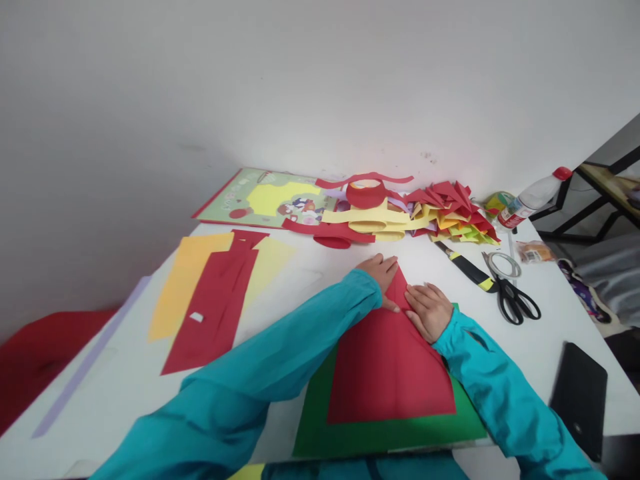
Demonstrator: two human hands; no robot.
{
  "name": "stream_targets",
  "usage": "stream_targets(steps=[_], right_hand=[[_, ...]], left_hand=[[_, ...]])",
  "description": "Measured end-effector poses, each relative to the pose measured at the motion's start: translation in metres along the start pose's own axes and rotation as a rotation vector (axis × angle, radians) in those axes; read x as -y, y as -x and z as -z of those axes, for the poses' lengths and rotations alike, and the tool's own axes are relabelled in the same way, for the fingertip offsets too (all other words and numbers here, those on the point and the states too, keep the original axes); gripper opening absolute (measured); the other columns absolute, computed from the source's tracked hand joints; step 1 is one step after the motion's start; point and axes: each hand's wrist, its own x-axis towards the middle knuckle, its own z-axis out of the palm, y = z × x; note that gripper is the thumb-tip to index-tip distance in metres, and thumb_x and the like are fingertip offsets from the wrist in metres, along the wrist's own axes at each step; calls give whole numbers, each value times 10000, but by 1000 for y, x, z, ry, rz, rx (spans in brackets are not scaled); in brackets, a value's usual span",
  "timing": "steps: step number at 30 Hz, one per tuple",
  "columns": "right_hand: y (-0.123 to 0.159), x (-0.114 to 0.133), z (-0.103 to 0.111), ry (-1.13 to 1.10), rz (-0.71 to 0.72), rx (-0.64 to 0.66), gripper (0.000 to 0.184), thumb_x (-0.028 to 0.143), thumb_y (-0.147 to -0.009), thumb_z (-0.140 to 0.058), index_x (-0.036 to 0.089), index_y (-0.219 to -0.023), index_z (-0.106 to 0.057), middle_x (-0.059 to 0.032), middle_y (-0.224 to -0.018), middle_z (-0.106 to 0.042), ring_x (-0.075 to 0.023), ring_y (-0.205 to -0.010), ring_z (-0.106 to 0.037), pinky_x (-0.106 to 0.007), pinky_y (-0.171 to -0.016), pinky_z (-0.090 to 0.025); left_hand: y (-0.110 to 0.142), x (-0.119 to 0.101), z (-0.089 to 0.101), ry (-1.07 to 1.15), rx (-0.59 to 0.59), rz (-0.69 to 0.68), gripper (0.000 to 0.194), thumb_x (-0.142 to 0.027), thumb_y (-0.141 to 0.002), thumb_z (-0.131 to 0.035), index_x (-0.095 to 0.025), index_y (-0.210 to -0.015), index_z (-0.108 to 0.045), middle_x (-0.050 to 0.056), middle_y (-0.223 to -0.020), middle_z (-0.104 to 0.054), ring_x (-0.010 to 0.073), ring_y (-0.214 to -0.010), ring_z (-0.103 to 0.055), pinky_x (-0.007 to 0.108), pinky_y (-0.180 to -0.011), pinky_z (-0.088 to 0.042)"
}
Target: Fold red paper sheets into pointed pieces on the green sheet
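Observation:
A large sheet of red paper [390, 373] lies on a green sheet [320, 430] at the front edge of the table. Its far end is folded in to a point. My left hand [381, 277] presses on the left side of that point, fingers stretched out and thumb apart. On the right fold rests my right hand [429, 310], its fingers lying flat and pointing left. Neither hand grips the paper; both touch it from above. Part of the folded edge is hidden under the fingers.
Left lie cut red paper [215, 303], orange paper [177, 287] and a purple strip [93, 357]. Behind are a picture board [225, 207], paper strips and folded paper pieces [457, 210]. Right are a utility knife [467, 268], scissors [515, 300], tape, a bottle [535, 197] and a black phone-like slab [580, 397].

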Motion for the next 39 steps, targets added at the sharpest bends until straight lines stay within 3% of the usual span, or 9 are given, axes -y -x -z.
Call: stream_targets(steps=[11, 17, 25, 31, 39], right_hand=[[39, -5, 13, -158, 18, -24, 303, 280, -899, -420, 149, -1055, -644, -78, -1213, -605, -253, -1171, -472, -480, -981, -366], [56, -9, 20, -231, 68, -70, 272, 258, -891, -431, 178, -957, -682, -75, -1136, -645, -259, -1153, -487, -459, -906, -440], [66, -9, 34, -267, 100, 20, 257, 231, -884, -446, 180, -956, -688, -78, -1089, -663, -259, -1117, -518, -443, -878, -476], [76, -4, 47, -301, 68, 84, 305, 263, -906, -403, 199, -1065, -655, -79, -1062, -670, -254, -1095, -533, -444, -875, -464], [71, -11, 41, -299, 86, 80, 352, 285, -933, -346, 202, -1024, -675, -68, -1220, -594, -248, -1180, -459, -442, -920, -439]], left_hand=[[-3, 0, -7, 3, -2, 38, 1100, -794, -593, -468, -64, -1397, -286, 132, -1488, -228, 338, -1135, -364, 359, -984, -262], [-5, 1, -7, 13, 18, 46, 1125, -805, -570, -477, -72, -1400, -278, 134, -1492, -214, 343, -1144, -355, 368, -988, -263], [-7, 3, -10, 22, -2, 27, 1128, -792, -564, -502, -62, -1396, -286, 153, -1487, -220, 353, -1119, -375, 385, -982, -269], [-8, 3, -10, 28, -1, 34, 1126, -796, -537, -518, -101, -1396, -299, 136, -1488, -224, 348, -1114, -376, 370, -968, -271], [-5, 2, -6, 11, 8, 21, 1161, -804, -542, -508, -36, -1387, -296, 171, -1483, -220, 354, -1095, -374, 380, -941, -288]])
